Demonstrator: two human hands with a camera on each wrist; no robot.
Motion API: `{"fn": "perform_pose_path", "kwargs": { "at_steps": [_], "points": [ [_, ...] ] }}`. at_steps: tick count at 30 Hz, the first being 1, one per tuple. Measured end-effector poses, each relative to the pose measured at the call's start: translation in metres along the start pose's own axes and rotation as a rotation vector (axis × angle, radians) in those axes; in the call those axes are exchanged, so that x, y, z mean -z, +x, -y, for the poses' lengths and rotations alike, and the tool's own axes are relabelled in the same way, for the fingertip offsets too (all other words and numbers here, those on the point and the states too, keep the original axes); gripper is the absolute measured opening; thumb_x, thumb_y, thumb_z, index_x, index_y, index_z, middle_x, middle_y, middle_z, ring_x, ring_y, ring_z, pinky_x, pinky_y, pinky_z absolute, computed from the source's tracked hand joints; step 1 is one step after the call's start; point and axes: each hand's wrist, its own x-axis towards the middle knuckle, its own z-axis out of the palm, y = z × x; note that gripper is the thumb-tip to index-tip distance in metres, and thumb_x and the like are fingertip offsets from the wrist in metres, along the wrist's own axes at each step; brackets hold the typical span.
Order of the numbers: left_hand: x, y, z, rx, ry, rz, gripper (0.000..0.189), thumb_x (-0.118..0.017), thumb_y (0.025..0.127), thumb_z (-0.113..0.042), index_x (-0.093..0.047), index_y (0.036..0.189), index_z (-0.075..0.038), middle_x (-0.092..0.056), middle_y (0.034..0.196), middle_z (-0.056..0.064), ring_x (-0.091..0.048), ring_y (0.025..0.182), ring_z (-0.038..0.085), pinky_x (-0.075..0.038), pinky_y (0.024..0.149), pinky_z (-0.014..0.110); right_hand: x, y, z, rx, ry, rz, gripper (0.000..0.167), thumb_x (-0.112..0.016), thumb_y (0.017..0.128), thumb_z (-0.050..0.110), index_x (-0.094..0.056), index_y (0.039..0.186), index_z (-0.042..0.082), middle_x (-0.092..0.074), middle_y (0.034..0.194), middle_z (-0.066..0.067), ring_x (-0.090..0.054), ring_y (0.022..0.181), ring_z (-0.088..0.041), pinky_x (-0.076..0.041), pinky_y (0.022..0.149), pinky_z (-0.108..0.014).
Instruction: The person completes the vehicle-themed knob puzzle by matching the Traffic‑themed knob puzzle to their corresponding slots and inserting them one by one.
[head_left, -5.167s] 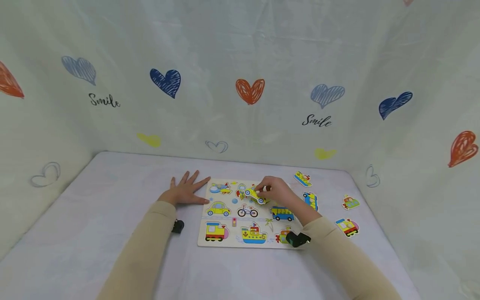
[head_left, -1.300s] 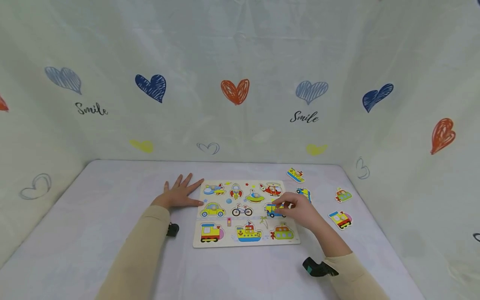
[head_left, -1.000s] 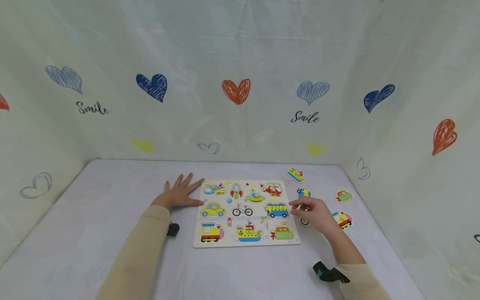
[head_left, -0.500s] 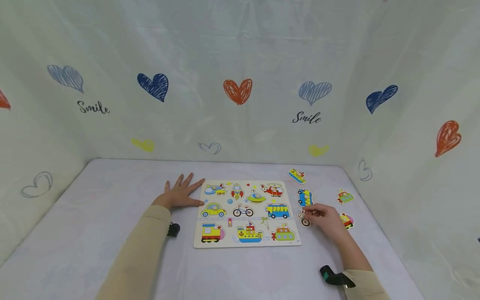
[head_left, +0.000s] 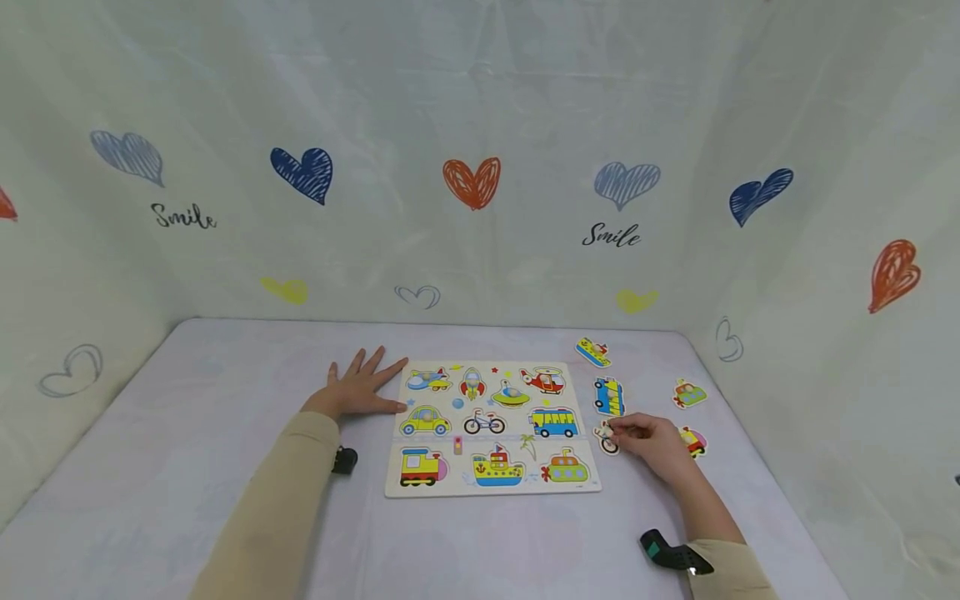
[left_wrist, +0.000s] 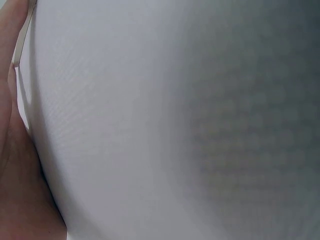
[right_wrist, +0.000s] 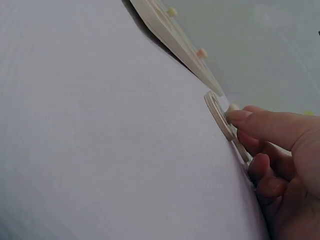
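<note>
Fingers [head_left: 392, 370] spread wide, the left hand [head_left: 354, 392] rests on the white-covered tabletop [head_left: 247, 400], index tip and thumb at the left edge of the pale, rectangular, wooden-looking puzzle board [head_left: 459, 477]; it has hold of nothing. The yellow car [head_left: 425, 420] at the board's left seems seated, while the bicycle picture [head_left: 483, 423] at its centre shows no knob and looks unfilled. Off the board's upper right corner lies the yellow-and-blue ship piece [head_left: 594, 352]. Lower, just beside the board's right edge, is the small bicycle-shaped piece [head_left: 605, 437], with the blue-and-yellow bus piece [head_left: 609, 397] just beyond it. The right hand [head_left: 652, 447] pinches the pale round knob [right_wrist: 232, 109] of the bicycle-shaped piece; whether that piece is clear of the tabletop cannot be told. Farther right of the board are the green submarine piece [head_left: 689, 393] and the red-and-yellow train piece [head_left: 695, 443], partly behind the right hand. The step in hand seems to be taking up the bicycle-shaped piece; the next move probably calls for a level lift and a turn to match the bicycle picture.
</note>
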Motion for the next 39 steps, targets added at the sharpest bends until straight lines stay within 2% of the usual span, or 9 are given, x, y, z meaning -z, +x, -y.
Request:
{"fn": "perform_pose_path", "kwargs": {
  "at_steps": [7, 16, 26, 31, 39],
  "points": [
    [-0.0017, 0.0016, 0.0007, 0.005, 0.007, -0.005, 0.097, -0.062, 0.08, -0.069, -0.022, 0.156, -0.024, 0.0, 0.161, 0.02, 0.008, 0.143, 0.048, 0.008, 0.103, 0.074, -0.0005, 0.0017, -0.0047, 0.075, -0.038, 0.024, 0.026, -0.074, 0.088, 0.015, -0.074, 0.112, 0.008, -0.067, 0.096, -0.005, -0.052, 0.082, -0.02, -0.044, 0.065, -0.023],
    [-0.0018, 0.0025, 0.0005, 0.011, 0.01, 0.002, 0.098, -0.061, 0.079, -0.07, -0.022, 0.156, -0.024, 0.0, 0.161, 0.019, 0.008, 0.143, 0.048, 0.008, 0.103, 0.075, -0.0017, 0.002, -0.0081, 0.116, -0.077, -0.006, 0.021, -0.075, 0.086, 0.014, -0.076, 0.106, 0.009, -0.065, 0.094, -0.004, -0.05, 0.08, -0.02, -0.042, 0.064, -0.024],
    [-0.002, 0.0033, 0.0012, 0.007, 0.004, -0.001, 0.098, -0.062, 0.079, -0.07, -0.022, 0.156, -0.024, 0.0, 0.161, 0.02, 0.009, 0.143, 0.048, 0.008, 0.102, 0.075, -0.0005, 0.0025, -0.006, 0.053, -0.047, -0.07, 0.027, -0.08, 0.082, 0.026, -0.077, 0.102, 0.008, -0.06, 0.093, -0.006, -0.048, 0.083, -0.021, -0.039, 0.065, -0.026],
    [-0.0022, 0.0033, 0.0019, -0.002, 0.001, 0.001, 0.098, -0.061, 0.079, -0.071, -0.022, 0.156, -0.024, 0.0, 0.161, 0.02, 0.009, 0.143, 0.048, 0.008, 0.102, 0.074, -0.0007, 0.0007, -0.005, 0.053, -0.062, -0.097, 0.027, -0.081, 0.081, 0.031, -0.078, 0.096, 0.009, -0.059, 0.094, -0.005, -0.047, 0.084, -0.021, -0.038, 0.064, -0.026],
    [-0.003, 0.0007, 0.0031, -0.024, 0.0, -0.012, 0.097, -0.06, 0.08, -0.07, -0.022, 0.156, -0.024, -0.001, 0.161, 0.02, 0.006, 0.144, 0.048, 0.007, 0.103, 0.074, -0.0015, 0.0012, -0.006, 0.043, -0.06, -0.107, 0.028, -0.082, 0.08, 0.035, -0.078, 0.094, 0.011, -0.063, 0.111, -0.005, -0.05, 0.086, -0.019, -0.042, 0.064, -0.024]
  ]
}}
